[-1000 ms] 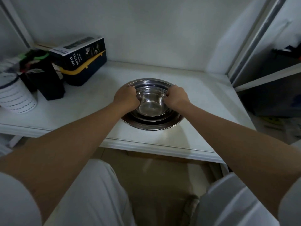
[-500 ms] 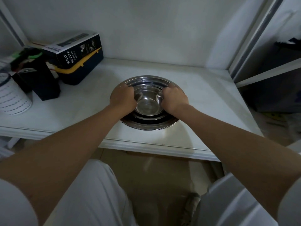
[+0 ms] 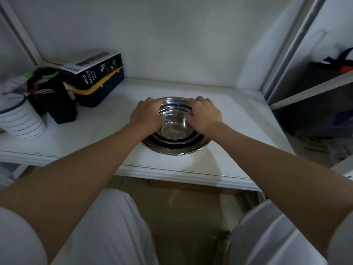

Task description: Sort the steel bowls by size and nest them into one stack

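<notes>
Where the shelf (image 3: 225, 161) meets its front edge: nested bowls (image 3: 176, 144), one stack. Left hand (image 3: 147, 115) and right hand (image 3: 205, 116) curled over opposite rims, gripping.

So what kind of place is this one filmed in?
Probably a home storage or utility nook: a white shelf against a plain wall, a spray-bottle box and other household clutter at left, more shelving at right.
</notes>
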Demonstrator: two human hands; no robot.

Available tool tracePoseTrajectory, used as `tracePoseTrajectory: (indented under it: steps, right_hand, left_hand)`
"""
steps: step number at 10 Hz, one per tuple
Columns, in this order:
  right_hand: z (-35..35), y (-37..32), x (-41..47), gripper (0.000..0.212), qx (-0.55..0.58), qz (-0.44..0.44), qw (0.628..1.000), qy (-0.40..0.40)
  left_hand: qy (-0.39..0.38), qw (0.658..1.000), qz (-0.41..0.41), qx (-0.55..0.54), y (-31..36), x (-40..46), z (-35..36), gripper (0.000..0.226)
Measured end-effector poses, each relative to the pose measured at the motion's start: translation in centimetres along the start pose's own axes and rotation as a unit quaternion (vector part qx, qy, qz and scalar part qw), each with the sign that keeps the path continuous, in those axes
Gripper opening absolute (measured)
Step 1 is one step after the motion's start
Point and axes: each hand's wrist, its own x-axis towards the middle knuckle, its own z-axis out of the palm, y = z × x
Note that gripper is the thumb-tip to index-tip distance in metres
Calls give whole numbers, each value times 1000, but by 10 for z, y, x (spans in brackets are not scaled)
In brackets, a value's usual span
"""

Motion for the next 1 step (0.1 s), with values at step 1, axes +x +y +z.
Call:
tracePoseTrajectory:
  steps: [1]
  right_hand:
    - [-12, -5, -6, 40, 3, -11, 1000, 8]
  left_hand:
    - [9, 1000, 3, 3, 4, -3, -14, 47]
